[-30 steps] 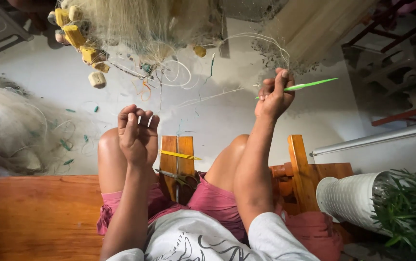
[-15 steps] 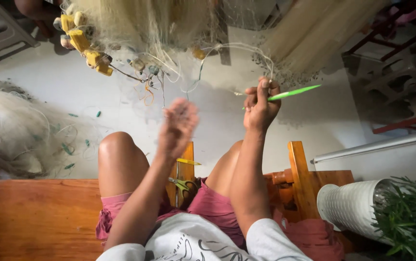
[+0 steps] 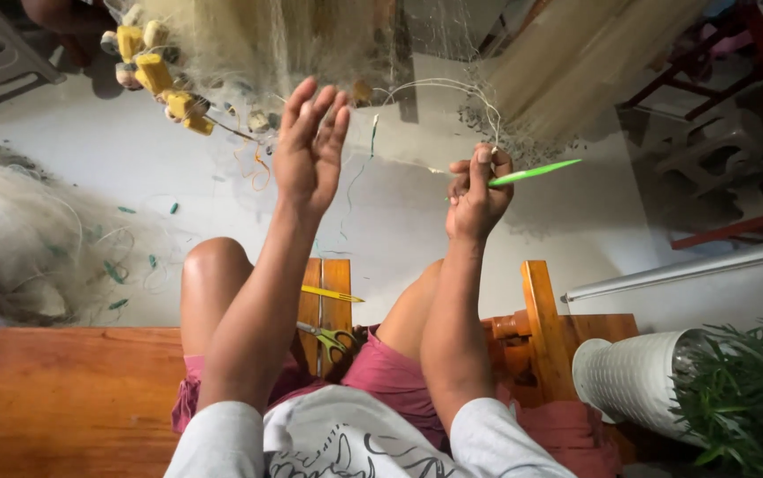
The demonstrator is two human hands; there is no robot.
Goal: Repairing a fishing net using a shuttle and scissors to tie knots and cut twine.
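Note:
A pale fishing net [image 3: 293,40] with yellow and white floats [image 3: 155,71] hangs above and in front of me. My left hand [image 3: 310,146] is raised with fingers spread, just below the net, holding nothing. My right hand [image 3: 477,196] is closed on a green netting needle [image 3: 536,172] that points right, with thin white line [image 3: 452,93] looping up from it to the net. Both my knees stick out over a wooden bench [image 3: 62,398].
Scissors [image 3: 328,338] and a yellow needle [image 3: 333,294] lie on the wooden frame between my legs. A heap of net [image 3: 27,239] is on the floor at left. A white ribbed pot [image 3: 634,381] with a green plant [image 3: 744,398] stands at lower right.
My left hand has risen from knee height up to the net, fingers spreading. My right hand with the green needle has dropped slightly and moved inward.

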